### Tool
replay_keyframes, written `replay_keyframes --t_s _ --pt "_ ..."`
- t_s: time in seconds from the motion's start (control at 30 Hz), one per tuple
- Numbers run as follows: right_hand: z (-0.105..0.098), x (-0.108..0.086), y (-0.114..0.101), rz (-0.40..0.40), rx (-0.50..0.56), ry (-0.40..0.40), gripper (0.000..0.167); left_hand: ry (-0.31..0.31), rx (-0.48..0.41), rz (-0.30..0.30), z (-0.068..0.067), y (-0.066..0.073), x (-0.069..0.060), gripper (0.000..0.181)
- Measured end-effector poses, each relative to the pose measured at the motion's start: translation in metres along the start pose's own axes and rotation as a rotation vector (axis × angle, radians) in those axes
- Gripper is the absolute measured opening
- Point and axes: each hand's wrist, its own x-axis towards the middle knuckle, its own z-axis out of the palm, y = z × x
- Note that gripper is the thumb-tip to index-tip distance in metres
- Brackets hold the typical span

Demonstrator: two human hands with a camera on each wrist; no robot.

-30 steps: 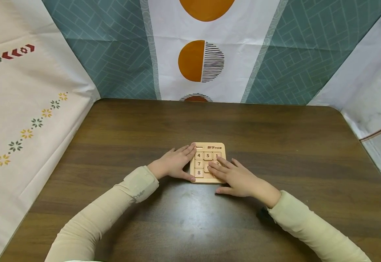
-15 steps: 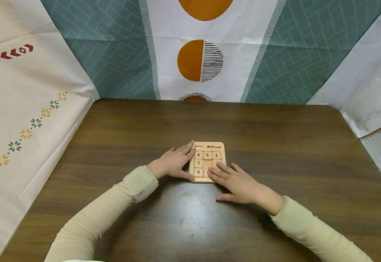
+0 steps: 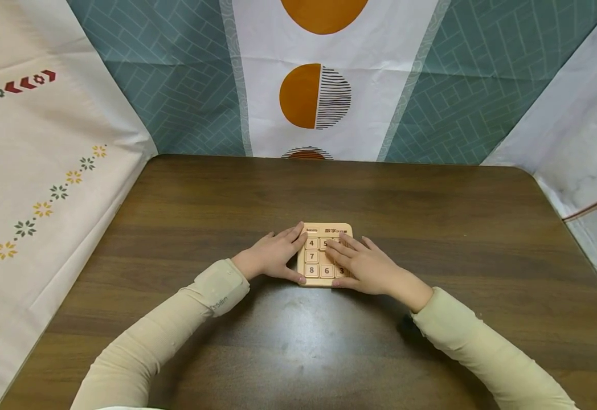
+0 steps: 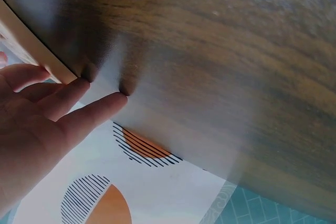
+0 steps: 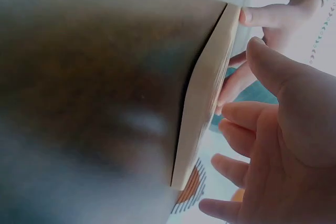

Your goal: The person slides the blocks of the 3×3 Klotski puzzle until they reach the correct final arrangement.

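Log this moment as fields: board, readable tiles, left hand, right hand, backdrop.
board: wooden number board, flat on the brown table
readable tiles: tile 4, tile 5, tile 7, tile 8, tile 6, tile 3
left hand: rests against the board's left edge
right hand: fingers extended over the board's right side, partly hiding tiles
backdrop: patterned hanging cloth

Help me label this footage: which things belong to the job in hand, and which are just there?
Job, likely:
pale rectangular wooden board
square pale wooden number tiles
left hand
right hand

Just there:
brown wood-grain table
teal and white printed backdrop cloth
white flower-printed cloth
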Motion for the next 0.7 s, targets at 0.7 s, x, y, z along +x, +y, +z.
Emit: replay_keyframes --t_s 0.7 --pt "-0.001 0.0031 -0.0056 0.019 0.047 -0.058 0.069 0.0 0.001 0.006 0.0007 -0.0007 0.0007 0.104"
